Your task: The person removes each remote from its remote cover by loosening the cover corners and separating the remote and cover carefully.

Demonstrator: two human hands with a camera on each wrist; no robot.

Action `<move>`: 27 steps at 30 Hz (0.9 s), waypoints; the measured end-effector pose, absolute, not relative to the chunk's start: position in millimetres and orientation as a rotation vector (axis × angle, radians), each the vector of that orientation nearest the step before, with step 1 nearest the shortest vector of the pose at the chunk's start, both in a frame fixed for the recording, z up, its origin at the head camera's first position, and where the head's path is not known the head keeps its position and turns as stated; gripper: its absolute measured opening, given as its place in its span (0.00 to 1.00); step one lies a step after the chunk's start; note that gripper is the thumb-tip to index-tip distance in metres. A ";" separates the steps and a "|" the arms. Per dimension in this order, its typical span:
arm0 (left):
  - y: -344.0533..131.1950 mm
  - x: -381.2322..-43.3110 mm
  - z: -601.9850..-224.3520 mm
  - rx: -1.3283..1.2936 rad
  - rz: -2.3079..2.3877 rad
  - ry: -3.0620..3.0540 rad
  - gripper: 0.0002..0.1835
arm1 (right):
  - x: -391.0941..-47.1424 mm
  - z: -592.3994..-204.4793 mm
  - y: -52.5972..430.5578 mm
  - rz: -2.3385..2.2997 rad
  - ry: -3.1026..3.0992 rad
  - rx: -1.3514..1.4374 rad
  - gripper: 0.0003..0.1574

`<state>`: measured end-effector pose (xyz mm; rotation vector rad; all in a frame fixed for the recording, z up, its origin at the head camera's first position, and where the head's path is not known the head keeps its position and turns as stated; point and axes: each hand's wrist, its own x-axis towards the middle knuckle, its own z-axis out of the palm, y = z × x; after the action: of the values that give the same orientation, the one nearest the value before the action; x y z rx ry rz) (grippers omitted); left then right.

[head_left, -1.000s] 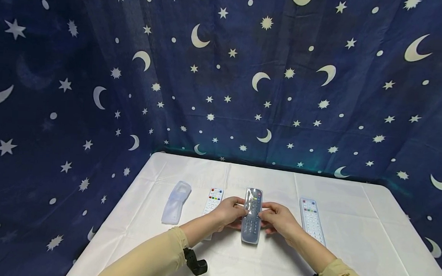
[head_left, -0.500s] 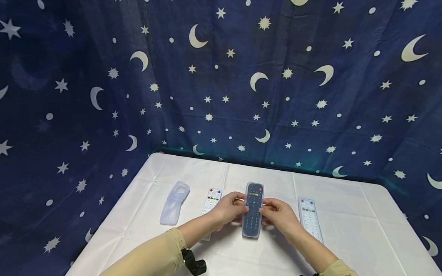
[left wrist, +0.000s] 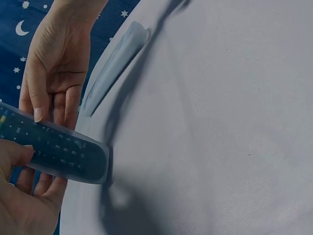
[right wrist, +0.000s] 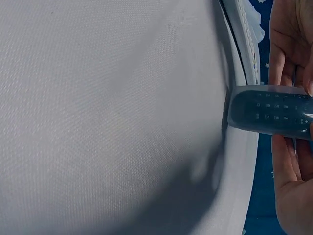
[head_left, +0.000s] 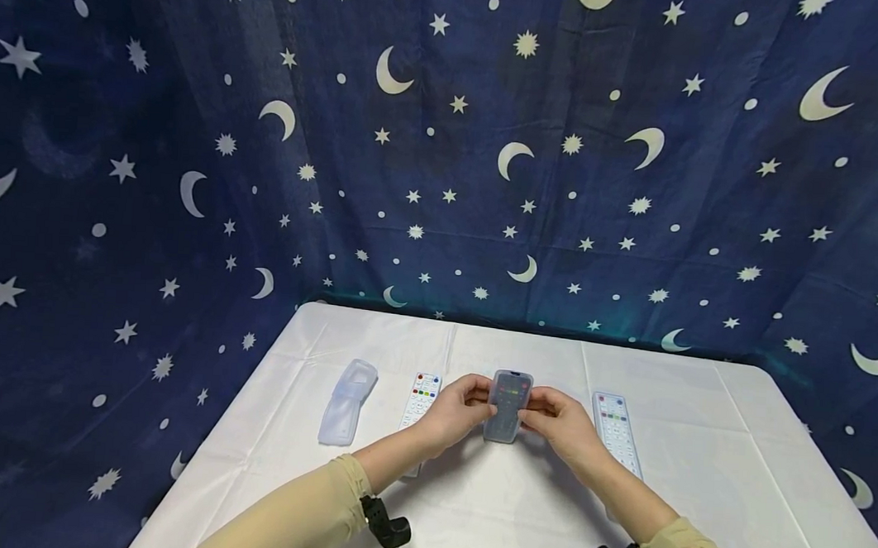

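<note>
A dark remote control in a translucent sleeve is held between both hands above the white table. My left hand pinches its left edge, thumb on the front and fingers behind. On the opposite edge my right hand grips it the same way. In the head view the remote looks foreshortened, its top end tilted. The left wrist view shows rows of number keys on the remote under the sleeve, whose rounded end extends past the keys. In the right wrist view that end of the remote hangs over the tabletop.
A white remote lies left of the hands, partly covered by the left arm. Farther left is a loose translucent sleeve. Right of the hands lies another white remote in a clear sleeve. A star-patterned curtain stands behind the table.
Both hands have kept hold of the dark remote. It rose slightly, then tilted so that it now looks shorter and its top end faces the head camera. The other items stayed put.
</note>
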<state>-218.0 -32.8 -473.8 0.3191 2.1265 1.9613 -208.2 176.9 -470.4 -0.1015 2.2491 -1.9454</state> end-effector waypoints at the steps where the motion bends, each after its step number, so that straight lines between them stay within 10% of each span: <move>1: -32.9 -217.8 -473.7 0.327 1.961 2.130 0.16 | -208.1 -470.5 177.6 -1.943 2.252 -0.116 0.19; 27: -43.1 -211.2 -474.7 0.015 1.967 1.990 0.16 | -202.6 -474.1 183.0 -1.867 2.326 -0.214 0.15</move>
<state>-211.2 -43.1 -474.7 0.0153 1.9901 1.9669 -202.6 183.0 -474.1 -0.2137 2.3257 -1.8668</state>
